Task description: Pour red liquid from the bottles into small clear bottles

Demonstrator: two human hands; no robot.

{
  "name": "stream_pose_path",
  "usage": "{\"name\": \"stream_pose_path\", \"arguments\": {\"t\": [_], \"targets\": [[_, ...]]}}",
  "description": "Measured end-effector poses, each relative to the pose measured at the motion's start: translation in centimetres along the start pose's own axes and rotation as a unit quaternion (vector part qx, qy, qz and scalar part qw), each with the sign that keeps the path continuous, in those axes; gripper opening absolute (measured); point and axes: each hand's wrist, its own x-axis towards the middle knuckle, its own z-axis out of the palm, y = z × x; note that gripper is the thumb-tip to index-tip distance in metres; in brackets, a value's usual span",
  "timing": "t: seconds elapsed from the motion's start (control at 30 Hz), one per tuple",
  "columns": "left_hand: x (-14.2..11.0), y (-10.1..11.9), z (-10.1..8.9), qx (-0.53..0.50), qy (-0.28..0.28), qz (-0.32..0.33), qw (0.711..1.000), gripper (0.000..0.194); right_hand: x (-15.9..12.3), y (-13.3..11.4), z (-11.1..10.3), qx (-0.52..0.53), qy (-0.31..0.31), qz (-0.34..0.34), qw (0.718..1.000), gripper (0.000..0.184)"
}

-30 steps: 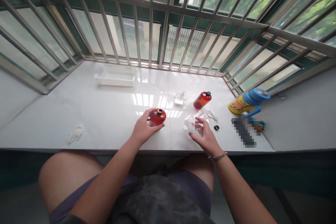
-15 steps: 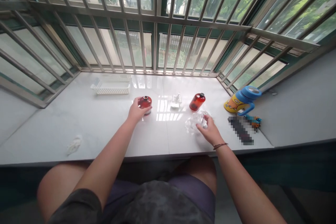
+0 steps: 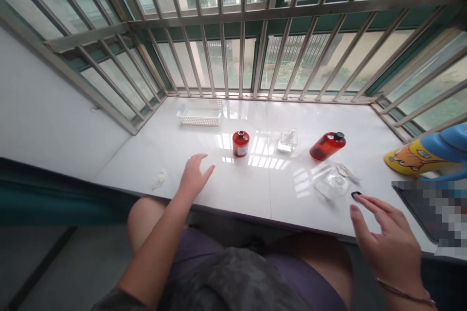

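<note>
Open right hand (image 3: 386,248) low at the near edge of the white marble window sill (image 3: 233,194), fingers spread wide, nothing held. Index fingertip (image 3: 363,200) just beside a small round black cap (image 3: 356,195); touching or not, impossible to call from this angle. Cap lying ahead of that hand and slightly to its left, squat and glossy, with no real long axis, dark against the pale polished stone. Right hand by far the nearer one, left hand (image 3: 195,177) well apart, over toward the middle of the sill.

That left hand open as well, fingers loosely fanned, empty. Closest to it, a small upright red bottle (image 3: 241,143) with a white label, ahead and to the right, not touching.

Just past the cap, a clear glass vessel (image 3: 332,183), its exact shape lost in the glare. Beyond that, a translucent red bottle (image 3: 327,146) lying on its side, long axis slanting up from the base on the left to a black neck on the right. Between the two red bottles, a clear square glass bottle (image 3: 287,141), upright and bright.
</note>
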Motion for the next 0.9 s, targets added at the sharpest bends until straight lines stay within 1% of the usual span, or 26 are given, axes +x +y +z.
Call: {"name": "stream_pose_path", "arguments": {"t": [0.07,0.13,0.17,0.23,0.3,0.4,0.47,0.53,0.6,0.67,0.73,0.8,0.87,0.9], "targets": [[-2.1,-3.2,-2.4,0.061,0.03,-0.045,0.997,0.037,-0.7,-0.6,-0.2,0.014,-0.016,-0.034,0.999,0.036],[-3.7,-6.5,-4.4,0.131,0.048,-0.096,0.986,0.039,-1.2,-0.8,0.4,0.038,-0.025,-0.07,0.997,0.035],[-4.3,-8.0,-5.2,0.165,0.048,-0.119,0.978,0.04,-1.4,-0.8,0.8,0.051,-0.028,-0.082,0.995,0.035],[-5.1,-10.4,-6.4,0.222,0.031,-0.153,0.963,0.043,-1.7,-0.8,2.0,0.077,-0.03,-0.093,0.992,0.034],[-5.5,-12.0,-7.1,0.258,-0.006,-0.18,0.949,0.045,-1.8,-0.7,3.2,0.098,-0.019,-0.09,0.991,0.028],[-5.5,-12.8,-7.8,0.281,-0.046,-0.208,0.936,0.046,-2.1,-0.3,5.0,0.122,0.01,-0.064,0.99,0.019],[-5.1,-12.5,-8.2,0.27,-0.049,-0.222,0.936,0.044,-2.4,0.1,6.2,0.135,0.023,-0.034,0.99,0.016],[-4.6,-11.8,-8.3,0.236,-0.032,-0.239,0.941,0.04,-2.9,0.6,7.2,0.149,0.029,-0.001,0.988,0.014],[-4.1,-10.3,-8.1,0.184,-0.004,-0.252,0.95,0.036,-3.3,1.0,8.1,0.162,0.033,0.038,0.985,0.015],[-3.9,-8.1,-7.2,0.122,0.015,-0.245,0.962,0.034,-3.7,1.2,8.6,0.17,0.032,0.072,0.982,0.016],[-3.9,-5.4,-5.7,0.07,0.01,-0.194,0.979,0.032,-3.8,1.2,8.9,0.164,0.027,0.079,0.983,0.015],[-4.1,-2.6,-3.5,0.042,-0.005,-0.1,0.994,0.027,-3.8,1.1,9.0,0.15,0.02,0.061,0.987,0.014],[-4.2,-0.1,-1.0,0.02,-0.031,-0.023,0.999,0.023,-3.6,0.9,8.9,0.141,0.011,0.043,0.989,0.012],[-4.2,0.9,0.3,0.011,-0.041,-0.007,0.999,0.021,-3.6,0.8,8.9,0.14,0.007,0.037,0.989,0.011]]}}
